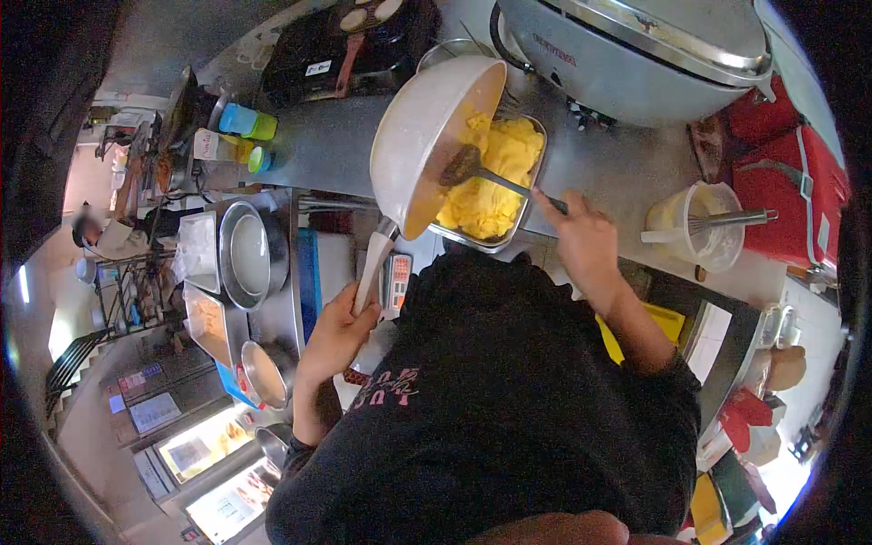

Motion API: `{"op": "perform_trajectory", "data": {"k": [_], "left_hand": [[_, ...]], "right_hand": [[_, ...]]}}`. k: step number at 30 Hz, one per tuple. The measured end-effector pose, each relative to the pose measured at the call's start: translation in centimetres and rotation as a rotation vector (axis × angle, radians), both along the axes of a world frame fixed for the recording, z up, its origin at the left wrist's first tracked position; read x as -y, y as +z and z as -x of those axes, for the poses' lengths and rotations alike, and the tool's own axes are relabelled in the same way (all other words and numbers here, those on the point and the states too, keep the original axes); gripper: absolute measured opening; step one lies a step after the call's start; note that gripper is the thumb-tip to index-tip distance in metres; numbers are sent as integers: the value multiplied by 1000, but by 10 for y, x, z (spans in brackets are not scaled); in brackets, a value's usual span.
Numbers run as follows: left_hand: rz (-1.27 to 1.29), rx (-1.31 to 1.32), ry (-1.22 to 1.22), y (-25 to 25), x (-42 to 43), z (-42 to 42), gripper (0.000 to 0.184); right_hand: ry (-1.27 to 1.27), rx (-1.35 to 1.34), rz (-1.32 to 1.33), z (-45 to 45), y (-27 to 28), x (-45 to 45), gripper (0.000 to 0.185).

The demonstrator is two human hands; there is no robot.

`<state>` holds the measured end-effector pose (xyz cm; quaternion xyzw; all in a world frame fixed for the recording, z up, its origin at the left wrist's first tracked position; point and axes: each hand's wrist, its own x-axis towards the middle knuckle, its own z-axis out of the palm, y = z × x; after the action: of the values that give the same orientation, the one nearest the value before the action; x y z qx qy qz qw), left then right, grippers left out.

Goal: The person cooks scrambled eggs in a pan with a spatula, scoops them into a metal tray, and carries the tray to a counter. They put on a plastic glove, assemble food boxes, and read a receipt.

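Note:
My left hand [341, 331] is closed around the pale handle of a deep white wok pan [413, 127]. The pan is tipped on its side, its open mouth facing right over a metal tray [500, 243]. Soft yellow scrambled egg [504, 159] fills much of the tray, and some shows at the pan's rim. My right hand [581, 232] grips the grey handle of a dark spatula [495, 177]. The spatula's head lies at the pan's mouth, against the yellow egg or pan wall; I cannot tell which.
A large grey cooker [627, 64] stands behind the tray. A black appliance [327, 73] is at the back left. To the right is a plastic jug [718, 250] with a whisk [736, 218]. Metal bowls [245, 254] sit on the left counter, and a red bag [781, 191] is far right.

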<state>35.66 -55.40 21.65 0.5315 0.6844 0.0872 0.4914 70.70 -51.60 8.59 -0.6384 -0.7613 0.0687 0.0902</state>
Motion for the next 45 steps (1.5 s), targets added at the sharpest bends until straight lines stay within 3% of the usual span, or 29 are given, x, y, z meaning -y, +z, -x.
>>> {"op": "perform_trajectory", "data": {"k": [9,13,15,19,21,27,34,37,38,40,42,45], "left_hand": [[-47,-68,-46,-8,-2,8,19],[-36,-44,-49,-2,-3,24,21],[-44,-67,-65,-2,-3,30,23],[38,-32,-2,13,-10,21,21],[35,-73,-10,14,-12,19,20],[97,18,40,19,-19,38,19],[155,232,315,25,-36,70,23],[281,580,404,25,-57,114,25],[254,587,414,20,-66,126,25],[238,1159,488,0,-87,151,28],[306,1559,677,-25,-128,168,30],[166,1603,425,-53,-222,196,19]], "right_hand": [[38,-35,114,-12,36,-10,59],[52,-5,16,-5,4,-7,58],[45,150,102,-16,9,-2,60],[-7,109,95,-7,28,-3,64],[-104,77,-45,9,34,-7,63],[-78,93,65,13,5,9,65],[-152,25,-92,-18,-17,28,62],[-244,-106,13,-5,-10,34,52],[-299,-175,19,-3,-12,40,49],[-336,-242,14,-2,-18,45,46],[-340,-542,-105,3,-23,51,40],[-476,-560,-11,22,-11,56,35]]}}
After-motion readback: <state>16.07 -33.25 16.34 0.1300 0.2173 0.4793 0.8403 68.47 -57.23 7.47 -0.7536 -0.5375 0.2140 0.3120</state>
